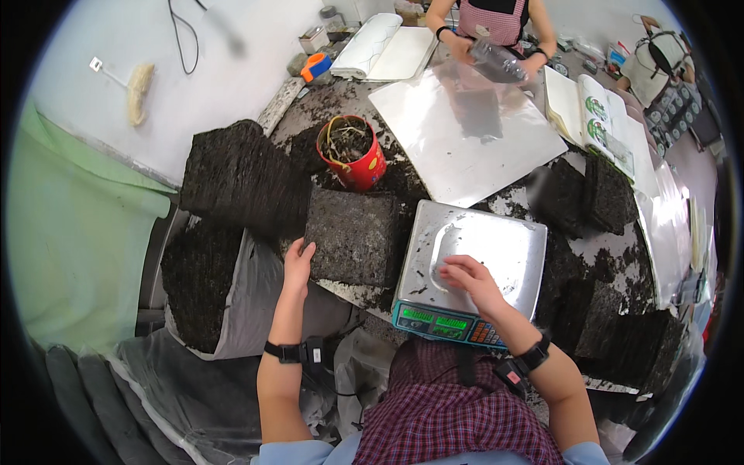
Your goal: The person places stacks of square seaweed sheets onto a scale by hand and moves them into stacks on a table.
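My left hand (298, 268) touches the lower left edge of a dark square slab (351, 235), which looks like a stack of dried seaweed sheets; the thumb lies at its edge and the fingertips are partly hidden. My right hand (472, 282) is over the steel pan of a digital weighing scale (523, 250), fingers slightly bent and holding nothing. Dark flakes lie on the pan, and the scale's green display is lit. Behind the slab stands a red round container (365, 168) with tangled scraps inside.
Large dark stacks (232, 174) stand at the left. More dark stacks (622, 343) lie at the right. Beyond the scale is a clear plastic sheet (407, 116) on a white surface. A co-worker across the table holds a filled clear bag (497, 61). An orange-and-blue tape dispenser (316, 67) sits farther back.
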